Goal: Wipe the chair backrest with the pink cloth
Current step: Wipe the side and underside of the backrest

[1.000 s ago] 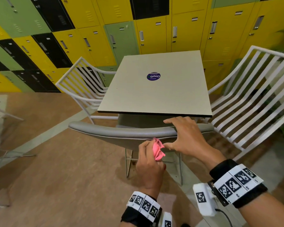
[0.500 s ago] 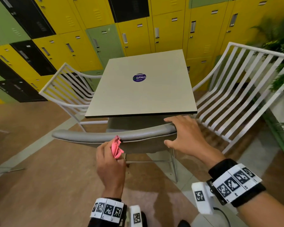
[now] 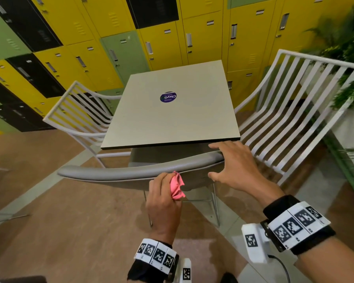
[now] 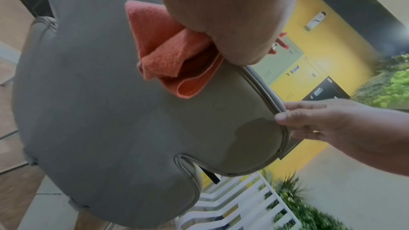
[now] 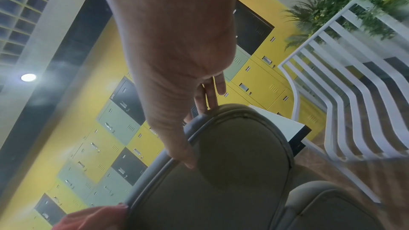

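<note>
— Pink cloth (image 3: 177, 188): where does it sit against the fingers?
— Bunched in the left hand (image 3: 164, 203); the fingers curl round it, folds sticking out on the thumb side. The hand presses it on the rear face of the grey chair backrest (image 3: 119, 174), just under the top edge, right of its middle.
— And the right hand (image 3: 236, 166)?
— Its fingers lie fairly straight and slightly spread over the right end of the backrest's top edge, thumb on the rear face below. It touches no cloth and is a little apart from the left hand.
— Counts?
— One cloth, one grey chair, one square table (image 3: 172, 123) just beyond it, and two white slatted chairs, one to the left (image 3: 78, 117) and one to the right (image 3: 290, 111) of the table.
— Any writing?
— A round dark sticker (image 3: 168, 97) on the tabletop reads "ClayG", upside down from the head view. Both wristbands (image 3: 298, 225) carry black-and-white square codes.
</note>
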Demonstrator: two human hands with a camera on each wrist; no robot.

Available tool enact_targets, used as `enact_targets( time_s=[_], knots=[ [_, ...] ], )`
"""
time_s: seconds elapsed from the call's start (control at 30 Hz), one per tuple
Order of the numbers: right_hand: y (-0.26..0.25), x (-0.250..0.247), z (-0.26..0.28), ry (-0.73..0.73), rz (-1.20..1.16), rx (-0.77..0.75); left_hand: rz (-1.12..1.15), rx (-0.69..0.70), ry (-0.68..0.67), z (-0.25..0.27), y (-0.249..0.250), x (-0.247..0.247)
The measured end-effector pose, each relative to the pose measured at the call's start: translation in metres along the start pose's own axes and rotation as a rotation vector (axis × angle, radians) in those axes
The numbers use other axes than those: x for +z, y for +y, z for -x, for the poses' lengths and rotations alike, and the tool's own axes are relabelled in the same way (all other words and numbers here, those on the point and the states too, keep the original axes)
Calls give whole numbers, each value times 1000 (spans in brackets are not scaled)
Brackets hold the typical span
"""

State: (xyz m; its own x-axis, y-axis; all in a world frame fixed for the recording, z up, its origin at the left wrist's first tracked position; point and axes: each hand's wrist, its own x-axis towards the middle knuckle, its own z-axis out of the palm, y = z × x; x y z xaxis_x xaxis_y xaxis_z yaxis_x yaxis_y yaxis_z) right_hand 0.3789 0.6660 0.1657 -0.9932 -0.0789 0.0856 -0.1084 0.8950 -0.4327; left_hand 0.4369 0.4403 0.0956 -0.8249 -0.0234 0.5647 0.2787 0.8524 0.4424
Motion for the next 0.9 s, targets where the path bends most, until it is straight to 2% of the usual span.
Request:
enact_targets(
  time_s=[0.13,0.4,0.67,0.73,0.9],
  knots=[
    [5,-3,4,12,-23,22,48,26,-42,0,16,12],
    [25,-12,9,15,-12,77,35,109,-15,-10,55,31],
    [45,-19,17,47,-49,133,2,270,-34,-26,90,60],
    [51,-23,20,51,-50,159,-4,295,-83,-31,99,68],
    [64,-33,33,68,-17,278,-63,292,-323,-52,140,83]
  ],
)
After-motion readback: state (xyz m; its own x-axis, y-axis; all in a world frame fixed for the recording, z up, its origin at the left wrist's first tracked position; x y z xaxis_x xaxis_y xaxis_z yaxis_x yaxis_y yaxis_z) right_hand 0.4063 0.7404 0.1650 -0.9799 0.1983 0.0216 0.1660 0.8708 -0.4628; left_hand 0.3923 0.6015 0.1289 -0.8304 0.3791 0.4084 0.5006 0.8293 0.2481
